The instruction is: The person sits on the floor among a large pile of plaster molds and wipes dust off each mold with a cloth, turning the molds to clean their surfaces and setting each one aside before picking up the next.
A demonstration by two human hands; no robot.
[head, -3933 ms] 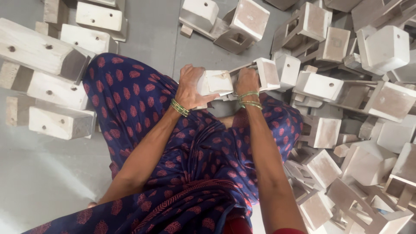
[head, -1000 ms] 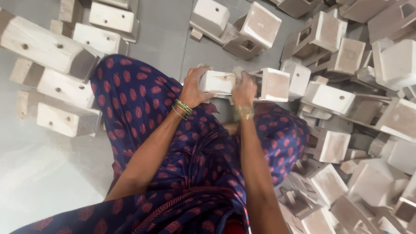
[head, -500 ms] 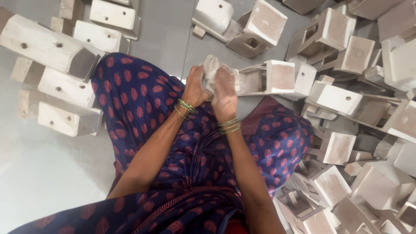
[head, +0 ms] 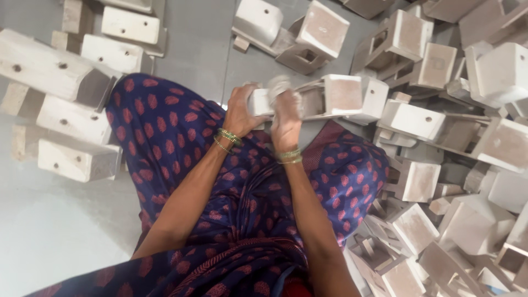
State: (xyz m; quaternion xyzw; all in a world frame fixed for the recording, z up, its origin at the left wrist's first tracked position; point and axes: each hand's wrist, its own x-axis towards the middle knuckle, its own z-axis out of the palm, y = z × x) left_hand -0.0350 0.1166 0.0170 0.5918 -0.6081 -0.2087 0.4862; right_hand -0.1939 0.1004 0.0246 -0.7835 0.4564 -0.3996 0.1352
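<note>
White wooden block [head: 263, 102]: long axis left-right across the lap. Left hand [head: 240, 114] grips its left end; right hand [head: 286, 113] closed over its middle, rubbing-pad [head: 278, 84] blurred.

The right hand [head: 286, 118] is blurred, so its grip cannot be read. It and the left hand [head: 242, 113] cover most of the white block [head: 259, 102]. The pile of blocks [head: 467, 165] runs off the right edge.
</note>
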